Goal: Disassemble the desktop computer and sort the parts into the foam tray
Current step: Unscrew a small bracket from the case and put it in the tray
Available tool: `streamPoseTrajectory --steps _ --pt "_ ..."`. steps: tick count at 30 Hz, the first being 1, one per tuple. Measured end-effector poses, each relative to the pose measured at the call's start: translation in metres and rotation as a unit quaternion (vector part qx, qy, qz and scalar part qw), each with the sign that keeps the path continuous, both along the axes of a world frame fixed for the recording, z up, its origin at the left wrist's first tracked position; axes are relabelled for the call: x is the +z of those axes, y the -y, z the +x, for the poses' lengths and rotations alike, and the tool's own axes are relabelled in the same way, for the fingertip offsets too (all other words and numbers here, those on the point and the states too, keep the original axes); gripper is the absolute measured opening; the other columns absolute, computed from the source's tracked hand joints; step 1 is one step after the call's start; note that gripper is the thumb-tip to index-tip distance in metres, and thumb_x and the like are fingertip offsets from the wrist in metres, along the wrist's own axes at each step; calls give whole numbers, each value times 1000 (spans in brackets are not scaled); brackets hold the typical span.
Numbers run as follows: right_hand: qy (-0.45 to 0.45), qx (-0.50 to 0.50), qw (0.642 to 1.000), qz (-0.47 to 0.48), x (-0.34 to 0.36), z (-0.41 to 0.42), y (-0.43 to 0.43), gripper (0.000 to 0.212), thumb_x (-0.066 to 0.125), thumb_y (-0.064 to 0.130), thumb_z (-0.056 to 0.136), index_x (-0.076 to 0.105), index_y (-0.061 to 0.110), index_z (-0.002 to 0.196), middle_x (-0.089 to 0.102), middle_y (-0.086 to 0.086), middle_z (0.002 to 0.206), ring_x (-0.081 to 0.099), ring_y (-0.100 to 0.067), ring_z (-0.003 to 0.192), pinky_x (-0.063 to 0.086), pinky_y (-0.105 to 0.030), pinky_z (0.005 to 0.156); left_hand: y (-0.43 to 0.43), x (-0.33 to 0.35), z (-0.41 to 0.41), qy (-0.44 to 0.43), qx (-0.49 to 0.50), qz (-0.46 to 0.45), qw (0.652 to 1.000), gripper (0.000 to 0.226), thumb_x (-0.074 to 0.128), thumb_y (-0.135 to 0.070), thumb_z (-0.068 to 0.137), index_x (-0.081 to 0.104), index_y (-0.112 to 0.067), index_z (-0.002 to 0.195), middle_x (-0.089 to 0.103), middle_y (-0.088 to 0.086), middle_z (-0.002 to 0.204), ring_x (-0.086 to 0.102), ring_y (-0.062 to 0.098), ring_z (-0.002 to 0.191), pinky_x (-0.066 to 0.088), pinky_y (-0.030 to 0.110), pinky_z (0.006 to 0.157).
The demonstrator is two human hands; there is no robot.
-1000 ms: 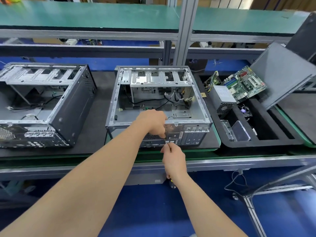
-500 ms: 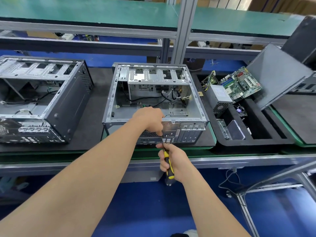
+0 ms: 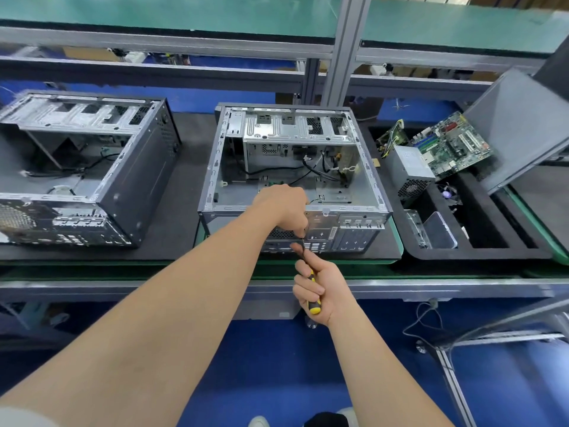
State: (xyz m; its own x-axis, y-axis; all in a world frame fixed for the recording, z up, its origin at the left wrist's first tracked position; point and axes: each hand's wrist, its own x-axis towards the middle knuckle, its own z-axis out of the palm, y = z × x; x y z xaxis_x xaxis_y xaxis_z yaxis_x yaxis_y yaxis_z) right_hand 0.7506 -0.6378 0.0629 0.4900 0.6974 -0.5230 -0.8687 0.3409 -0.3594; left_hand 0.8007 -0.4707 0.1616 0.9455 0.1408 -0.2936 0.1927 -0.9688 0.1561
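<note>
An opened desktop case lies on its side on the bench in front of me, its rear panel facing me. My left hand rests over the near top edge of the case, fingers curled down at the rear panel around the tip of the tool. My right hand grips a yellow-and-black screwdriver whose shaft points up at the rear panel. The black foam tray sits to the right and holds a power supply, a green motherboard and smaller parts.
A second stripped case lies at the left. A grey side panel leans over the tray's far right. Aluminium shelf posts rise behind the case. Cables hang under the bench at the right.
My right hand has slid back from the rear panel along the screwdriver, so the yellow handle now shows in its grip. The left hand stays at the panel's top edge.
</note>
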Motion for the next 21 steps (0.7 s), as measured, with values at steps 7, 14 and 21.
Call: streamPoseTrajectory --steps 7,14,21 --pt "304 54 882 -355 13 -3 -10 28 38 24 113 64 13 115 57 -8 64 33 -17 39 29 -26 39 3 4 -3 -11 4 8 1000 64 84 -46 73 64 -23 130 71 1 101 64 28 89 53 39 73" --pt "516 91 629 -575 9 -8 -22 21 38 27 112 58 18 109 68 -7 87 64 -25 72 48 -35 59 5 6 -5 -11 7 11 1000 71 83 -45 77 59 -23 139 72 2 111 66 28 96 57 42 80" --pt "196 46 958 -206 1 7 0 34 40 28 113 62 7 128 60 -12 69 38 -18 38 33 -27 40 5 6 -3 -14 9 1 1000 72 84 -45 75 58 -26 140 71 3 116 65 29 103 57 44 85"
